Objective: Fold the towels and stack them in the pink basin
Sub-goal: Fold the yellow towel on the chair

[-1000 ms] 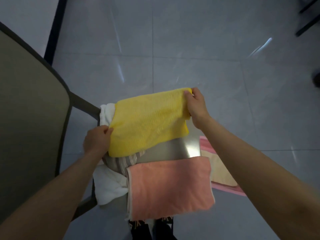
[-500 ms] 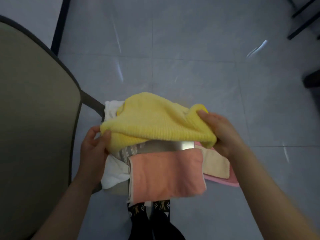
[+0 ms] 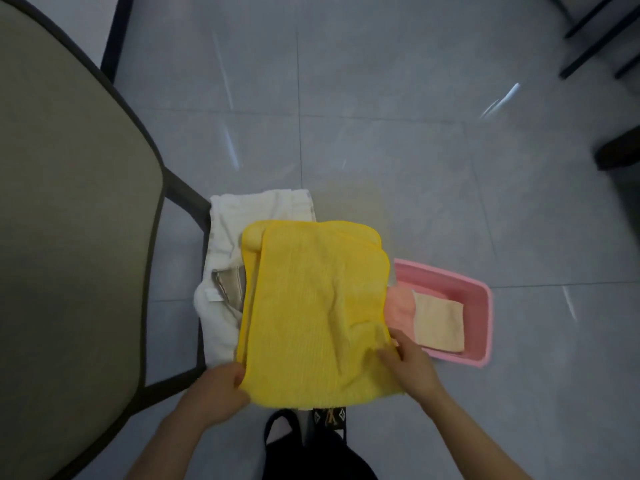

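Observation:
A yellow towel lies folded in half over the small stand in front of me, its fold at the far side. My left hand pinches its near left corner. My right hand grips the near right corner. White towels and a striped one lie under it on the left. The pink basin sits on the floor at the right, holding a folded beige towel. A salmon towel shows between the yellow towel and the beige one.
A large olive table top with a dark frame fills the left side. Grey floor tiles stretch ahead. Dark furniture legs stand at the top right. My black shoes are at the bottom edge.
I have brought the far edge of the yellow towel toward me and laid it flat, folded in half. It now covers the salmon towel. The view has shifted, and more of the pink basin shows.

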`<state>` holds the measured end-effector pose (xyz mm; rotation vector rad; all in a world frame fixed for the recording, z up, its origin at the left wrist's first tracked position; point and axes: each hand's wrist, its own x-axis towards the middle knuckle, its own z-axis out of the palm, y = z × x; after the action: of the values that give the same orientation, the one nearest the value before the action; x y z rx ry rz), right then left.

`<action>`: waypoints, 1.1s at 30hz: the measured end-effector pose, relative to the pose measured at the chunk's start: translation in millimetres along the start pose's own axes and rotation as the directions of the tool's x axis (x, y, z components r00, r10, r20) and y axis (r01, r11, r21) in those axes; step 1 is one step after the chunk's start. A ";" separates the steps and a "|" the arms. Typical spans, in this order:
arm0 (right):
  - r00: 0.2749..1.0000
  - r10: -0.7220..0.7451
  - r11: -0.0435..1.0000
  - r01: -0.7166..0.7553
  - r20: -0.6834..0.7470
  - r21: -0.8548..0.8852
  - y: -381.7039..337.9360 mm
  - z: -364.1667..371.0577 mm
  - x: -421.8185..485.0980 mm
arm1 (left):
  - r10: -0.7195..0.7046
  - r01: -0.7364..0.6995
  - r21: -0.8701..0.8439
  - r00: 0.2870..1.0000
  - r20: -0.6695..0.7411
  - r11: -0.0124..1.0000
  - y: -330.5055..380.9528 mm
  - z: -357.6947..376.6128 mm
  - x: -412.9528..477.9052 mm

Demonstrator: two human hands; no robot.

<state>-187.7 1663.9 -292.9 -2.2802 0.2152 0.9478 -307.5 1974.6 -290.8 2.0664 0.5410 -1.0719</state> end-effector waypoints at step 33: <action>0.905 -0.404 0.847 0.314 -0.136 -0.429 -125.7 -45.8 212.9 | -0.131 -0.067 -0.278 0.761 -0.636 0.958 105.6 -122.8 151.6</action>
<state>40.6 1752.3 -350.4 -2.6713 -0.3437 0.5724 -90.6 2005.8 -325.2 2.1325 1.0129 -0.2174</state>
